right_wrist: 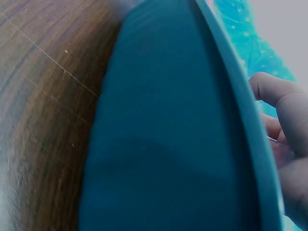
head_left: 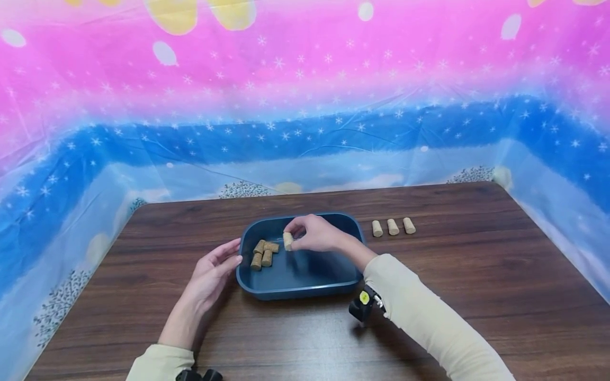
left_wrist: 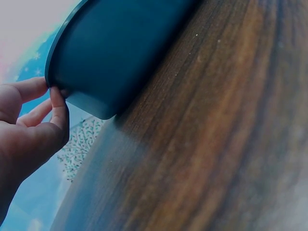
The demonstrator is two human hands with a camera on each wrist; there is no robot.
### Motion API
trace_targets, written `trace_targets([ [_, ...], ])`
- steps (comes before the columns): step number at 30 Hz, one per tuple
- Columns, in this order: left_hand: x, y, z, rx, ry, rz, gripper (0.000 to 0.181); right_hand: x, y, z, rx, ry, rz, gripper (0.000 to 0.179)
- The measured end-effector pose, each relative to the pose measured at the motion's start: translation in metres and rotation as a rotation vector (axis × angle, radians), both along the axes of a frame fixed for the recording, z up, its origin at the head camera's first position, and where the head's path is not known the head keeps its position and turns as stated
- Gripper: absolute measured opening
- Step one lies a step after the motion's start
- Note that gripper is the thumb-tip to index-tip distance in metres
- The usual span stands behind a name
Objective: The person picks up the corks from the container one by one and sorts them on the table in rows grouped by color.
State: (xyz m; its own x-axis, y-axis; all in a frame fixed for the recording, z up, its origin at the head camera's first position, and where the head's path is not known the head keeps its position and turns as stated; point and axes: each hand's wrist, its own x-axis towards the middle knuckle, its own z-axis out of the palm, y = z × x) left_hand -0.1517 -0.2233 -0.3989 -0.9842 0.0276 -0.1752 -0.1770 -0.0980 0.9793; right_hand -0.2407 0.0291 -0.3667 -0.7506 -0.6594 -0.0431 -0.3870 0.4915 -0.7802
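Note:
A dark blue rectangular tub [head_left: 329, 270] stands on the table, with several brown corks [head_left: 267, 258] grouped at the left of its floor. Over the tub's inside, my right hand [head_left: 316, 234] pinches a paler cork [head_left: 288, 241] between thumb and fingers. The right wrist view shows part of that hand beyond the tub's rim [right_wrist: 240, 96], but its cork is hidden there. At the tub's left end, my left hand [head_left: 209, 275] holds the rim with bent fingers and thumb; the left wrist view shows the fingertips [left_wrist: 36, 88] against the rim.
Three pale corks [head_left: 393, 227] stand in a row on the table, right of the tub. The brown wood-grain table [head_left: 295, 338] has a patterned pink and blue cloth [head_left: 305, 116] hanging behind it and along its sides.

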Motion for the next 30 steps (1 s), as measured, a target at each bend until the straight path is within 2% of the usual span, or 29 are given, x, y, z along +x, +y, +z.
trace_targets([
  [15, -0.003, 0.0, -0.003, 0.009, 0.02, -0.001, 0.055, -0.012, 0.035, 0.014, 0.02, 0.089, -0.081, 0.039],
  [22, -0.003, 0.0, -0.004, 0.01, 0.018, 0.003, 0.054, -0.019, 0.055, 0.016, 0.019, 0.115, -0.141, 0.041],
  [30, -0.001, 0.0, -0.003, 0.009, 0.0, 0.008, 0.054, -0.024, 0.082, 0.014, -0.065, 0.099, -0.207, 0.04],
])
